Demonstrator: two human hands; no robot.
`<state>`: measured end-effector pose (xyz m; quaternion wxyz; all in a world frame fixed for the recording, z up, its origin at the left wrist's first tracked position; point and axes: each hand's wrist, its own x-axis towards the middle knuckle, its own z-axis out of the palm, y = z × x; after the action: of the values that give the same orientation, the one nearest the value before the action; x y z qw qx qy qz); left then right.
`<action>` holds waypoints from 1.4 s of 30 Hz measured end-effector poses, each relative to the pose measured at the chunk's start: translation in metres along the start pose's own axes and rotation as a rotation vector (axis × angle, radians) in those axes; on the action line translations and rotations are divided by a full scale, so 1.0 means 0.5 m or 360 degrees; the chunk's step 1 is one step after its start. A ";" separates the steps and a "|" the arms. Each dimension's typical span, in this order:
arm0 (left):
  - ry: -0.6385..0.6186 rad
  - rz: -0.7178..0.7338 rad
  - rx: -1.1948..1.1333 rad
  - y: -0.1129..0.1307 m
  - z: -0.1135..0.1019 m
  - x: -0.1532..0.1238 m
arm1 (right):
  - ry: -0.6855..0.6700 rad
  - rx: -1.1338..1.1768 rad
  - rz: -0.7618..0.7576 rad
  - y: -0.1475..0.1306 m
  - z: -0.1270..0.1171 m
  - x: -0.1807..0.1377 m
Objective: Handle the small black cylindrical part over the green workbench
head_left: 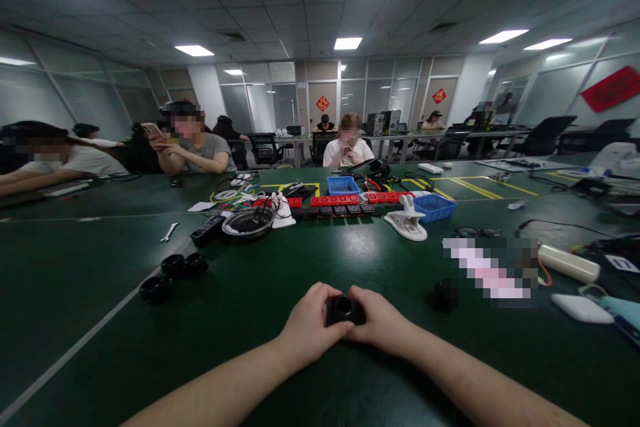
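Both hands meet around a black round part with a hole in its top [344, 305], at the lower middle of the green table. My left hand [311, 321] grips its left side, with fingers and thumb curled round it. My right hand [381, 320] holds the opposite side the same way. The palms and fingers cover much of the part, so its full shape is hidden. On the left lie similar black round parts [156, 288], three grouped together. Another small black part [444, 295] sits to the right of my right hand.
A wrench [170, 232] lies at the left. Further back are a metal bowl [249, 221], red power strips [335, 200], blue trays [434, 207] and a white clip stand [407, 219]. A cream cylinder [569, 263] and a white case [583, 308] lie right. Several people sit beyond.
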<state>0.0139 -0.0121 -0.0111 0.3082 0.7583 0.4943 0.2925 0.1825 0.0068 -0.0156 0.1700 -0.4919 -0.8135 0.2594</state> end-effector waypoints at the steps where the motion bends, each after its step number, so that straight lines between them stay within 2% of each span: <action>1: 0.0072 -0.0022 0.0051 0.003 0.003 -0.002 | 0.0097 -0.0070 0.0049 -0.005 0.008 0.000; 4: 0.0158 -0.0027 0.0127 0.007 0.006 -0.003 | 0.0280 -0.0209 0.0118 -0.019 0.025 0.001; 7: 0.0125 0.0002 0.0087 0.005 0.001 0.002 | 0.0266 -0.0184 0.0071 -0.020 0.024 0.001; 12: -0.0112 0.0107 -0.0099 -0.008 -0.015 0.011 | 0.0059 0.0021 -0.0235 0.001 -0.004 -0.001; 17: -0.0268 0.0277 -0.0117 -0.009 -0.025 0.011 | -0.0157 0.0087 -0.0217 0.012 -0.024 -0.002; 22: -0.0252 0.0416 -0.0021 -0.007 -0.027 0.009 | -0.0220 0.0087 -0.0270 0.008 -0.033 -0.004; 30: -0.0229 0.0497 -0.0016 -0.008 -0.028 0.007 | -0.0237 0.0106 -0.0346 0.013 -0.034 -0.001; 37: -0.0229 0.0503 -0.0044 -0.009 -0.024 0.007 | -0.0230 0.0100 -0.0358 0.015 -0.033 -0.002; 42: -0.0256 0.0397 -0.0035 -0.010 -0.025 0.010 | -0.0236 0.0102 -0.0345 0.015 -0.033 -0.001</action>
<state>0.0034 -0.0038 -0.0063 0.3164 0.8315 0.3666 0.2724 0.1967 0.0136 -0.0068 0.1520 -0.3750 -0.8635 0.3010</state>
